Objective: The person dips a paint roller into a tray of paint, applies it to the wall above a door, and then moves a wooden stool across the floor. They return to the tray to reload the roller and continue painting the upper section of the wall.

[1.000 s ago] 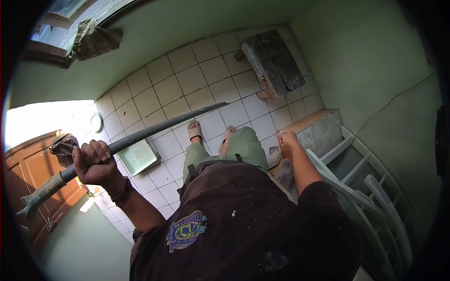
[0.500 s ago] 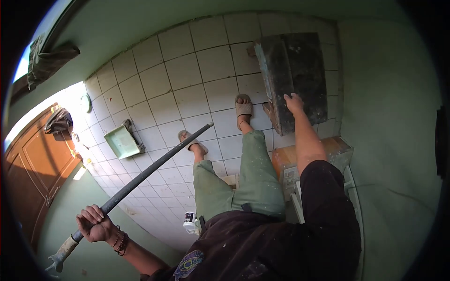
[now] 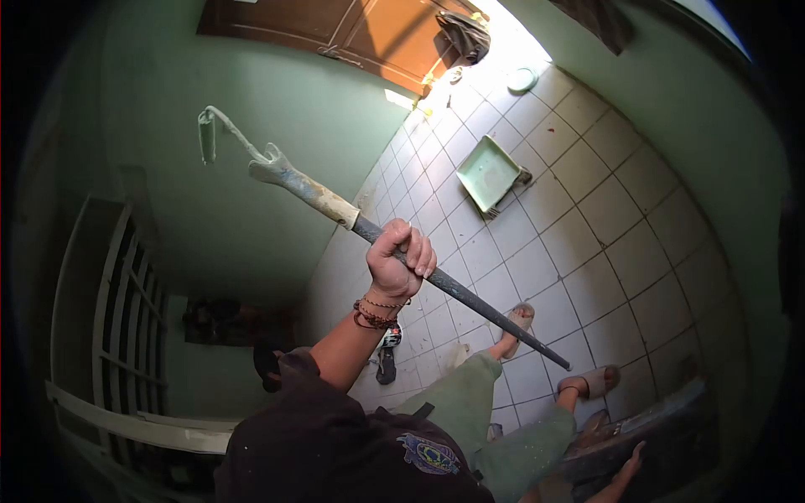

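Note:
My left hand [image 3: 401, 261] is closed around the dark pole of a paint roller [image 3: 478, 300], in the middle of the view. The pole slants from my sandalled feet up to the left. At its upper end are a paint-stained handle and a wire frame carrying a small pale green roller sleeve [image 3: 207, 138], which stands out in front of the green wall. My right hand [image 3: 625, 474] is low at the right, fingers stretched out, close by the dark wooden bench [image 3: 662, 423]. It holds nothing that shows.
A pale green paint tray [image 3: 489, 173] rests on the white tiled floor [image 3: 579, 243]. Beyond it lies a round green lid [image 3: 521, 80]. A brown door [image 3: 335, 33] has a dark bag [image 3: 464, 38] beside it. At the left stands a white slatted frame [image 3: 168, 432]. A small tub [image 3: 392, 337] sits near my legs.
My view has swung toward the left, bringing the roller sleeve into sight. The left hand keeps its grip on the pole. My right hand, earlier over the bench top, now shows at the lower right.

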A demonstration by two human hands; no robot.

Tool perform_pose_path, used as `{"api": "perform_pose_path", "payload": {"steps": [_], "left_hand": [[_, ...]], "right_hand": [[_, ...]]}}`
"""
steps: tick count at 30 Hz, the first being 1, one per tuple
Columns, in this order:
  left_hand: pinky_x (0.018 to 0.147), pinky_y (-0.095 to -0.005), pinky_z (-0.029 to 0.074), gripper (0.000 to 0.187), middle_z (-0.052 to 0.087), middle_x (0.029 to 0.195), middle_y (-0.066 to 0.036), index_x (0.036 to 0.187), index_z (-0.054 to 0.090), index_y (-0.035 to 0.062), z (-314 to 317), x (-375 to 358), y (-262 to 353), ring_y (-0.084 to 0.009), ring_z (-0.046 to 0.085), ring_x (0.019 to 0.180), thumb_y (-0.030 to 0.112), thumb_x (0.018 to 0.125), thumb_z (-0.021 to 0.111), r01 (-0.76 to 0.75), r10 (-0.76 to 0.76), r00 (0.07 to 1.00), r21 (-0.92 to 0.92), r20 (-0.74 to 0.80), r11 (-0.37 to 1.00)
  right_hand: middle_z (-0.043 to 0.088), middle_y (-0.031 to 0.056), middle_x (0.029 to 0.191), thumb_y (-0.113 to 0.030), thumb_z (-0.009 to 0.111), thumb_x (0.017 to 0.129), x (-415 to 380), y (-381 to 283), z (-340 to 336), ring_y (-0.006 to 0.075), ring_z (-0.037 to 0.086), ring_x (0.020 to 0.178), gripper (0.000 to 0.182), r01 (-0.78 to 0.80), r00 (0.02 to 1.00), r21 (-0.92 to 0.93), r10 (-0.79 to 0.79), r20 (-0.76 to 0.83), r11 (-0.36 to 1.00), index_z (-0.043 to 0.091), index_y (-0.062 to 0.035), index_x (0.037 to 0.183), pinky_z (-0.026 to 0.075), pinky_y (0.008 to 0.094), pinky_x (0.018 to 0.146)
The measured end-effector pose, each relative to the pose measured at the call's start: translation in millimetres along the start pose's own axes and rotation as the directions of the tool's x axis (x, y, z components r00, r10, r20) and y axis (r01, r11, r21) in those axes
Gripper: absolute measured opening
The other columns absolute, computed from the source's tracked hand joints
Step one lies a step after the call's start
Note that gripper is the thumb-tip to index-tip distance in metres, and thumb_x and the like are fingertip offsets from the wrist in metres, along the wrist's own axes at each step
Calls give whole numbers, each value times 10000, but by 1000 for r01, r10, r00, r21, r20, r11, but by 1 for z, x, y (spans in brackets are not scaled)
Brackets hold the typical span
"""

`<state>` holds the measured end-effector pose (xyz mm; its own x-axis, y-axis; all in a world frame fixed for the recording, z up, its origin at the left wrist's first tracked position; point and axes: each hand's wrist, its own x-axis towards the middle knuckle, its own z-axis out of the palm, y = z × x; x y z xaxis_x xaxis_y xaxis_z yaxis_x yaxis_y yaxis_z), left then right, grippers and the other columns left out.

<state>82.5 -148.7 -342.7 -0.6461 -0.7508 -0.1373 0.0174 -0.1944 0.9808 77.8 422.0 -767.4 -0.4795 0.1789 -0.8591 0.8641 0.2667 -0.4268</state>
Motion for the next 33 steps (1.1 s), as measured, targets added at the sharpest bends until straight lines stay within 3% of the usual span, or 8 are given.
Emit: {"api": "perform_pose_path", "payload": {"steps": [2, 16, 18, 25, 28, 29, 32, 33], "left_hand": [[367, -298, 329, 299, 328, 434, -19, 593, 327, 139, -16, -7, 5, -165, 356, 360, 229, 860, 427, -29, 28, 999, -41, -26, 999], [357, -299, 312, 282, 337, 436, -25, 607, 317, 125, -128, 12, 54, -158, 338, 349, 216, 829, 467, -122, 59, 949, -191, -309, 974], [355, -298, 309, 278, 334, 436, -25, 609, 316, 124, -180, 38, 91, -157, 334, 348, 212, 826, 467, -144, 46, 934, -257, -354, 955], [350, -291, 287, 254, 323, 437, -21, 620, 317, 127, -357, 96, 132, -151, 307, 341, 198, 814, 465, -298, 139, 873, -287, -467, 910], [355, -295, 288, 220, 316, 446, -26, 638, 335, 124, -443, 102, 185, -149, 311, 352, 175, 813, 458, -389, 193, 811, -263, -552, 883], [361, -294, 290, 200, 314, 452, -25, 649, 348, 122, -476, 93, 200, -147, 313, 362, 161, 817, 450, -437, 254, 807, -251, -534, 864], [372, -275, 296, 225, 321, 463, -13, 642, 353, 126, -545, 54, 239, -135, 317, 368, 138, 842, 454, -555, 350, 700, -166, -622, 815], [377, -268, 299, 221, 331, 469, -10, 648, 360, 127, -574, 46, 247, -126, 320, 375, 145, 849, 450, -561, 361, 670, -124, -649, 819]], "right_hand": [[633, 151, 901, -371, 570, 815, 10, 21, -2, 253, 578, 910, 438, -16, 985, 59, 26, -172, 998, 614, 12, 1022, 455, 350, 805], [530, 157, 1118, -398, 583, 829, -104, -140, 54, 279, 535, 1020, 552, -142, 966, -213, 182, 183, 967, 503, 39, 1157, 425, 393, 881], [514, 158, 1151, -402, 585, 831, -165, -184, 89, 283, 528, 1036, 572, -149, 960, -266, 204, 193, 952, 486, 43, 1178, 420, 399, 893], [459, 161, 1268, -416, 592, 839, -193, -262, 232, 297, 505, 1095, 649, -179, 900, -394, 311, 304, 901, 426, 57, 1250, 403, 422, 934], [499, 196, 1205, -415, 680, 771, -237, -303, 329, 301, 525, 1060, 737, 57, 986, -621, 52, 156, 782, 436, 129, 1205, 426, 431, 891], [497, 189, 1209, -424, 700, 748, -206, -302, 352, 281, 516, 1068, 773, 157, 973, -697, 10, 229, 700, 437, 145, 1200, 423, 415, 885], [604, 110, 890, -422, 693, 755, -138, -314, 438, 222, 599, 772, 553, 307, 947, -757, -109, 302, 577, 583, 71, 978, 485, 364, 685], [575, 153, 1100, -453, 736, 701, -232, -355, 506, 236, 565, 970, 739, 155, 958, -783, 102, 269, 603, 520, 122, 1112, 439, 348, 843]]}}
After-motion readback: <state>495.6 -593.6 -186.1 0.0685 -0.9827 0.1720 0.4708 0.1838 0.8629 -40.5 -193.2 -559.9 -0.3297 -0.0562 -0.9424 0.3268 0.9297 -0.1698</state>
